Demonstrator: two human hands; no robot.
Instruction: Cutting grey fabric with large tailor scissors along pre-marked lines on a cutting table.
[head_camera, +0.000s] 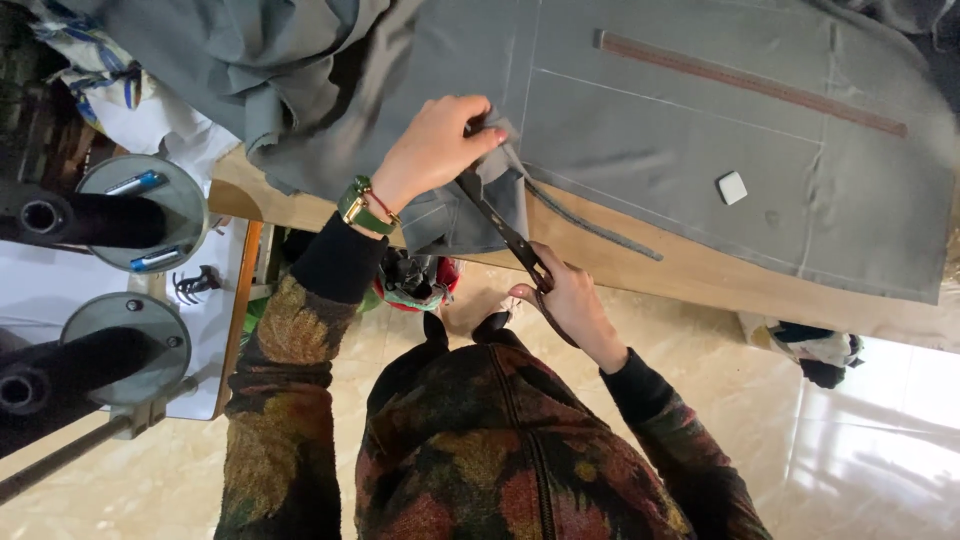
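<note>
A large grey cloth (680, 140) with chalk lines lies spread over a wooden table (700, 275). My left hand (435, 145) pinches and lifts the cloth's cut edge near the table's front. My right hand (570, 300) grips dark scissors (505, 235), whose blades point up into the cloth just below my left fingers. A thin cut strip (600, 228) of grey cloth trails along the table edge to the right of the scissors. A green watch and red band sit on my left wrist.
A long brown ruler (750, 82) and a small white chalk block (732, 187) rest on the cloth. More grey cloth is bunched at the upper left (260, 60). Round grey machine spools (140, 210) stand at the left. Cloth scraps (815, 350) lie on the tiled floor.
</note>
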